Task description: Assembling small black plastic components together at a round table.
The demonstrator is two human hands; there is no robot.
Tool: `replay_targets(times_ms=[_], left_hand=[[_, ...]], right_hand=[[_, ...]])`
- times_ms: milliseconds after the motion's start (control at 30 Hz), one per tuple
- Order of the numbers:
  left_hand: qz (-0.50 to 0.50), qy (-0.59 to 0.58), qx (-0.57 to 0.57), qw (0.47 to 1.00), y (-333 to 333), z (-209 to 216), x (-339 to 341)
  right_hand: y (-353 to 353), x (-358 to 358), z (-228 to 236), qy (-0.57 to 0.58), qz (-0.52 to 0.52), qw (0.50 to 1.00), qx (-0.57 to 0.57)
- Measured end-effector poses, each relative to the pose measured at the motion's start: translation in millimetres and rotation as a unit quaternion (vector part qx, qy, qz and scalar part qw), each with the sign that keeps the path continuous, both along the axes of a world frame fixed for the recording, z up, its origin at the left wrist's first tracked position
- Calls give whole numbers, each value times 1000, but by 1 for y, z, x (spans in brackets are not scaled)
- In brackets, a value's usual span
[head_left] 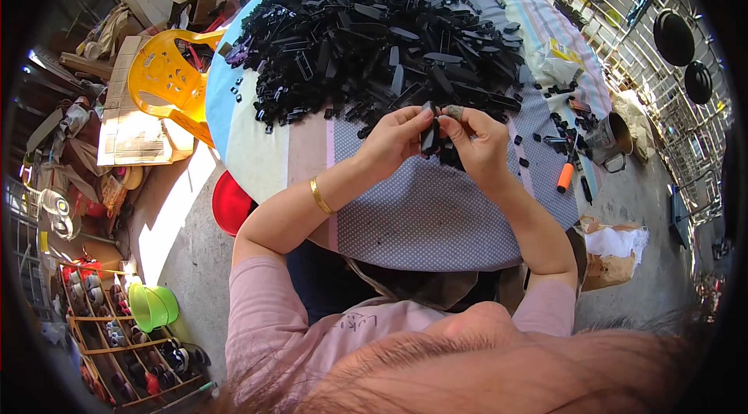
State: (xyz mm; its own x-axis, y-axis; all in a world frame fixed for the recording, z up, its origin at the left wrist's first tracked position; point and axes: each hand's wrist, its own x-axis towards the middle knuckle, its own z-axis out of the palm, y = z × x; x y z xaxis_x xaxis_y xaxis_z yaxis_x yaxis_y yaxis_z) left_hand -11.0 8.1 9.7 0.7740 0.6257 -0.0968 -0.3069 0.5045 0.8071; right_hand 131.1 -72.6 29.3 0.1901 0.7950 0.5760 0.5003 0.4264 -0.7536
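Note:
My left hand (395, 140) pinches a small, long black plastic part (429, 137) between thumb and fingers, holding it over the near side of the round table. My right hand (479, 143) closes on the same part from the other side, thumb and forefinger at its edge. Something greyish covers the right forefinger's tip. What lies between the fingertips is partly hidden. Just beyond both hands spreads a large heap of black plastic parts (351, 32), long flat pieces mixed with small blocky ones.
A patterned cloth covers the round table (421, 219). At its right lie an orange-handled tool (565, 178), a metal mug (612, 137) and a yellow-white box (562, 59). A yellow chair (160, 71) and a red stool (231, 204) stand left. A green bucket (153, 306) sits by a shoe rack.

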Motion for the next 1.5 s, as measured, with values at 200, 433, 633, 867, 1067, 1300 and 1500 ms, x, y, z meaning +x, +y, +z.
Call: replay_targets(times_ms=[200, 433, 633, 867, 1067, 1300, 1500], left_hand=[[80, 41, 100, 991, -6, 3, 1], [114, 187, 291, 931, -14, 13, -3], [125, 168, 342, 916, -17, 8, -2], [227, 127, 318, 912, -16, 0, 2], [109, 171, 404, 892, -17, 1, 2], [-237, 220, 662, 676, -39, 16, -9], [-66, 186, 633, 749, -27, 7, -5]], right_hand=[[-4, 0, 10, -132, 31, 991, -7], [-6, -2, 5, -314, 0, 949, 33], [-10, -1, 0, -393, 66, 917, 15], [-16, -11, -1, -339, 82, 937, -33], [5, 43, 10, -284, -33, 951, -117], [30, 130, -17, -411, -194, 859, -236], [21, 120, 7, -281, -211, 919, -179]])
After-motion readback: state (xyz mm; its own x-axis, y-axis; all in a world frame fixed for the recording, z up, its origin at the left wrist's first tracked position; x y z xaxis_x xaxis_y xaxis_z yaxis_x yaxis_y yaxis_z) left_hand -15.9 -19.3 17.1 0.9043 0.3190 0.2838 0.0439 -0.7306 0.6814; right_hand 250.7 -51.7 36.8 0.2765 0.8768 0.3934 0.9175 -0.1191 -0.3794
